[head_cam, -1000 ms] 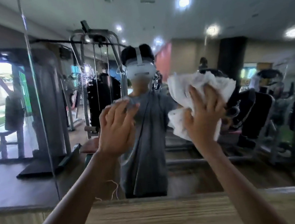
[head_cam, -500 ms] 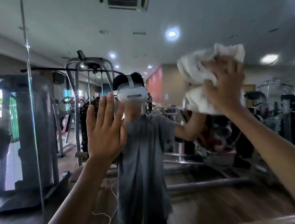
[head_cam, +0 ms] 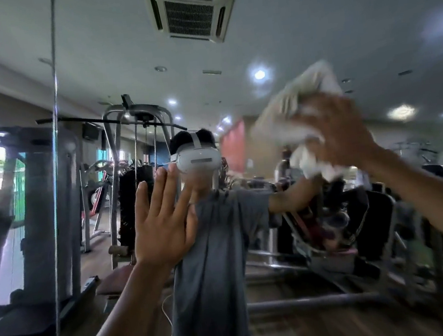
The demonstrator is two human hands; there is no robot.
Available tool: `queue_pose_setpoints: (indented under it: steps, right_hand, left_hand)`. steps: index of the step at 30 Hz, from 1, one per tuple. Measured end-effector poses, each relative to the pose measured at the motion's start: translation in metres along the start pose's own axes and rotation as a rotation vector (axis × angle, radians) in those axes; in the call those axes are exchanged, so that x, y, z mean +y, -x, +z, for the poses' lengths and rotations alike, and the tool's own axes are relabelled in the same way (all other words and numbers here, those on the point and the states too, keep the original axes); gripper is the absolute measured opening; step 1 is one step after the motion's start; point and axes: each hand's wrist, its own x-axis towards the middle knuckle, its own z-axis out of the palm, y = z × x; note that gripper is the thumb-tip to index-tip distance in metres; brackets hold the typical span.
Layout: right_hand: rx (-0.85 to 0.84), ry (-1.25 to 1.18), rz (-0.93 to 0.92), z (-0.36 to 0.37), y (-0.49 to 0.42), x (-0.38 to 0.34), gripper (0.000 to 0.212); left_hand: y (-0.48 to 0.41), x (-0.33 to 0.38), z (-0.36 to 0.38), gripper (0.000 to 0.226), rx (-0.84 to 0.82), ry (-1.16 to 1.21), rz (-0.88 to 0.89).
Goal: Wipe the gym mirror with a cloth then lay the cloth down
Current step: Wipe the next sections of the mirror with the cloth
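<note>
The left hand lies flat on the gym mirror, with its fingers straight and slightly spread. Higher and to the right, the blurred right hand clutches a bunched white cloth against the glass. Deeper in the mirror stand the reflected person in a headset and a cable machine.

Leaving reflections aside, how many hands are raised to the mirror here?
2. The left hand is open, low centre, flat at the mirror. The right hand, blurred, is at the upper right and holds the cloth.
</note>
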Motion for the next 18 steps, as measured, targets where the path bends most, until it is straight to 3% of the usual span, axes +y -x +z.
queue_pose_setpoints:
  steps: [2, 4, 6, 9, 11, 13, 15, 18]
  right_hand:
    - [0.088, -0.064, 0.404, -0.012, -0.047, -0.018, 0.055]
    - [0.141, -0.082, 0.551, -0.016, -0.081, -0.065, 0.054]
    - [0.153, -0.087, 0.396, -0.013, -0.094, -0.116, 0.056]
    - [0.065, -0.024, -0.123, -0.002, -0.063, -0.148, 0.062]
    - [0.027, -0.053, -0.47, 0.003, -0.037, -0.122, 0.061]
    - [0.01, -0.099, -0.569, 0.006, -0.029, -0.073, 0.055]
    - [0.035, -0.089, -0.333, 0.0, -0.047, -0.026, 0.052]
    - [0.134, -0.152, 0.336, -0.017, -0.109, -0.013, 0.055]
  left_hand:
    - [0.0, 0.002, -0.002, 0.057, -0.01, -0.003, -0.004]
    - [0.0, 0.001, -0.004, 0.057, -0.02, 0.002, -0.004]
    - [-0.001, -0.001, -0.006, 0.059, -0.026, 0.009, -0.02]
    - [-0.002, -0.001, -0.006, 0.06, -0.027, 0.016, -0.032]
    - [-0.003, -0.002, -0.007, 0.06, -0.02, 0.007, -0.025]
    - [-0.007, -0.003, -0.012, 0.06, -0.007, 0.004, 0.0]
    - [-0.022, -0.011, -0.02, 0.057, 0.009, 0.008, 0.05]
    - [-0.068, -0.031, -0.027, 0.049, 0.019, -0.036, 0.102]
